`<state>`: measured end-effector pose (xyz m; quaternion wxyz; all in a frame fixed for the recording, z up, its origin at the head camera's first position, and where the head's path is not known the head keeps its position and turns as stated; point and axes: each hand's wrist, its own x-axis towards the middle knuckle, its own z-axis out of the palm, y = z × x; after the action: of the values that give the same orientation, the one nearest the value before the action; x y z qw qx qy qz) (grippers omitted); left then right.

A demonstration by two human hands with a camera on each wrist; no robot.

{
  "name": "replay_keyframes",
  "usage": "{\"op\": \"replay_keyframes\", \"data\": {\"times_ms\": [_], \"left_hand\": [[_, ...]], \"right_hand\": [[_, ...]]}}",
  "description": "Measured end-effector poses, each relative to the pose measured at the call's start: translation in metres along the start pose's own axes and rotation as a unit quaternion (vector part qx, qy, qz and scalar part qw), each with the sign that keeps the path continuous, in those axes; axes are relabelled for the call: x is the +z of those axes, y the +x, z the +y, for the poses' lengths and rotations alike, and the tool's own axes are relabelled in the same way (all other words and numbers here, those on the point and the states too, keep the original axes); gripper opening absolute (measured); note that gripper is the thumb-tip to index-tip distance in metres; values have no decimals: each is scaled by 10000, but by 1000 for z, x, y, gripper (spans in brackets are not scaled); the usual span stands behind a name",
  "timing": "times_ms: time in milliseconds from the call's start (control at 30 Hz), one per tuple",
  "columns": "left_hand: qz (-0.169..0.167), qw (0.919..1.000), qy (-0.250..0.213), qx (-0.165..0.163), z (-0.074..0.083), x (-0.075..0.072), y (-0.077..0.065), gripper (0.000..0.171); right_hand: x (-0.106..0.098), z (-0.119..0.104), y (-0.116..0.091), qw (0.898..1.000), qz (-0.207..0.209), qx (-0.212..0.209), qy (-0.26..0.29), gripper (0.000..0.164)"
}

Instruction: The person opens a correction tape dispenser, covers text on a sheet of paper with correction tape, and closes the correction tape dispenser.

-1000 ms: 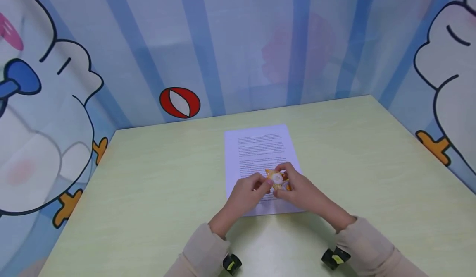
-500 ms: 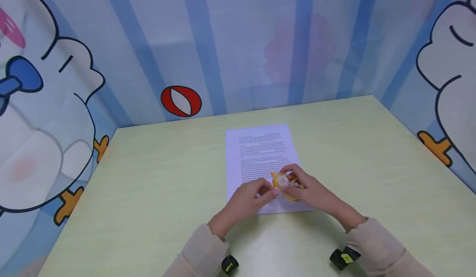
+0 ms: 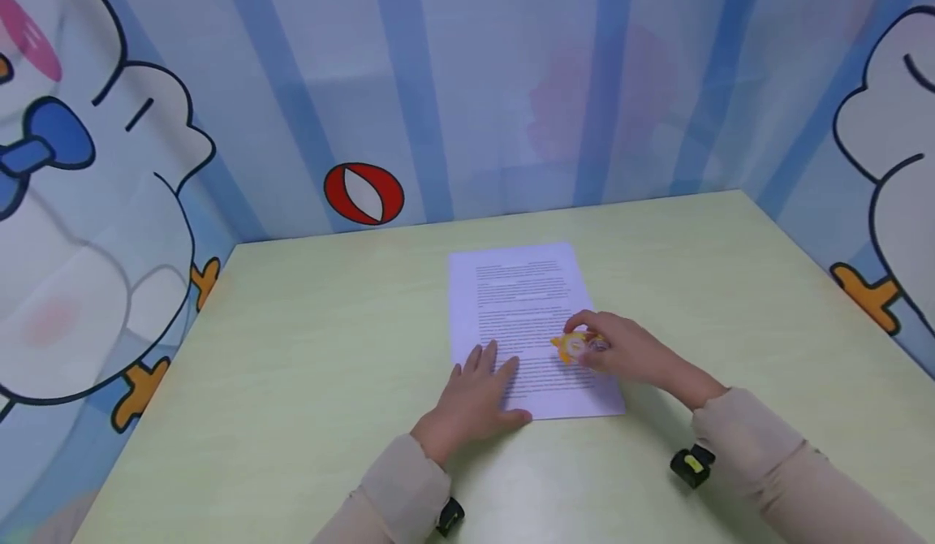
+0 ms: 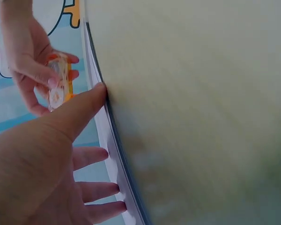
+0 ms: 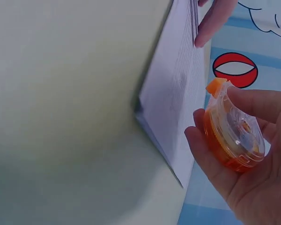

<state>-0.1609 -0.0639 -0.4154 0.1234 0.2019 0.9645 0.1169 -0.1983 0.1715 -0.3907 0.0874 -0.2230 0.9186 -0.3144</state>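
Observation:
My right hand [image 3: 631,351] holds an orange and clear correction tape [image 3: 573,347] over the right part of a printed sheet of paper [image 3: 526,296]. In the right wrist view, thumb and fingers curl round the round body of the correction tape [image 5: 234,133], and its orange end points up and away from the palm. My left hand [image 3: 475,406] rests on the lower left of the paper, fingers spread and thumb by the near edge. From the left wrist, the left hand [image 4: 42,154] shows extended fingers with nothing held.
The paper lies on a pale wood-grain table [image 3: 329,349]. Behind stands a blue striped backdrop [image 3: 497,97] with a printed red and white ball [image 3: 364,193]. Cartoon-printed panels rise at both sides. Black wrist cameras hang below both sleeves.
The hands were together at the correction tape. My left hand has come off it and spread onto the paper, while the right has moved slightly right and away with it.

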Motion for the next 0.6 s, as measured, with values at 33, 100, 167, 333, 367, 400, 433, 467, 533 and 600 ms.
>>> {"op": "replay_keyframes", "data": {"times_ms": [33, 100, 167, 333, 367, 400, 433, 467, 533, 600], "left_hand": [[-9, 10000, 64, -2, 0, 0, 0, 75], [-14, 9998, 203, -1, 1, -1, 1, 75], [-10, 9996, 272, 17, 2, -2, 2, 75], [-23, 9992, 405, 26, 4, -6, 3, 74], [-38, 9991, 422, 17, 4, -6, 3, 74], [-59, 9990, 438, 8, 4, -7, 3, 74], [-69, 9990, 453, 3, 4, -7, 3, 74], [-77, 9989, 469, -1, 4, -7, 3, 74], [-83, 9987, 496, -8, 4, -7, 3, 74], [-85, 9983, 572, -20, 3, -7, 3, 74]], "right_hand": [[-2, -1, 4, 9998, -14, -76, -157, 32], [-5, -4, 12, 9986, -18, -173, -502, 30], [-7, -7, 20, 9964, -42, -227, -817, 29], [-5, -17, 40, 9877, -201, -474, -1479, 31], [-4, -19, 44, 9857, -242, -559, -1570, 32], [-2, -21, 48, 9842, -280, -627, -1630, 33], [0, -23, 52, 9831, -316, -687, -1668, 34], [1, -25, 55, 9822, -362, -747, -1686, 34], [4, -27, 62, 9800, -435, -873, -1736, 36], [7, -28, 68, 9779, -497, -956, -1792, 37]]}}
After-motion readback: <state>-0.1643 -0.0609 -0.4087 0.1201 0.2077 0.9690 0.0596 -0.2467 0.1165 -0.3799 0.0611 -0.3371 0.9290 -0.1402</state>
